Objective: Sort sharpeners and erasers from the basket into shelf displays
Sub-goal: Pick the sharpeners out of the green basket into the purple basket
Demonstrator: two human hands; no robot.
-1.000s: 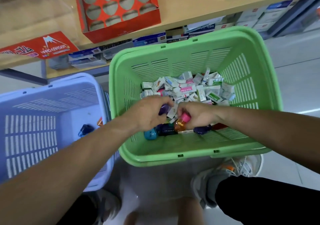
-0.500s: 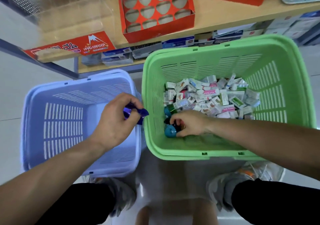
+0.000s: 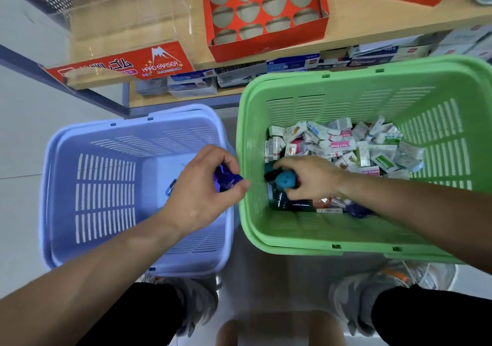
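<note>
- Since half a second ago the left hand (image 3: 202,194) has barely shifted, still gripping a purple sharpener (image 3: 227,179) over the blue basket (image 3: 45,199).
- Right hand (image 3: 311,178) pinches a teal sharpener (image 3: 286,180) low inside the green basket (image 3: 292,244).
- Erasers (image 3: 346,143) are piled just behind it.

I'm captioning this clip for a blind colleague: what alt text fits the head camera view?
Seen from above, a person's left hand holds a purple sharpener over a lilac basket while the right hand grips a teal sharpener in a green basket of boxed erasers. A red display box sits on the shelf above.
</note>
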